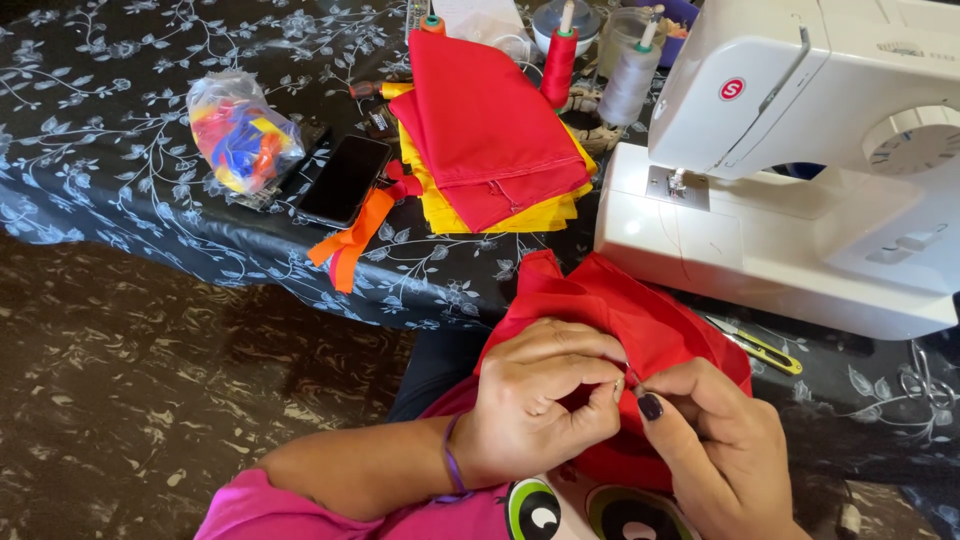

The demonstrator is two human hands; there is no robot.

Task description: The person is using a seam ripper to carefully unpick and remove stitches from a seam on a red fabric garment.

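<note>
While I pinch the red cloth (pixel 640 320) in my lap, my left hand (pixel 535 400) bunches up a fold of it and my fingers are closed tight on that fold. My right hand (pixel 720 440) comes in from the other side, with thumb and first finger shut on something very small right at the fold. I think it is a pin or a bit of thread, but it is too tiny to tell. Both hands touch each other there.

My red cloth hangs down from the edge of the bench (pixel 150 150) onto my knees. It is not under the needle of the white sewing machine (pixel 800 170), so I judge that the sewing on this piece is not going on right now. I am doing hand work on it.

Just beside the machine lies a small yellow snip tool (pixel 765 350). Further back sits a folded pile of red and yellow cloth (pixel 490 150), which looks neat and waiting. An orange strip (pixel 350 240) hangs off the bench edge near a dark phone (pixel 345 180). A clear bag of bright scraps (pixel 240 130) sits to the left. Thread spools (pixel 600 70), red and grey, stand at the back.
</note>
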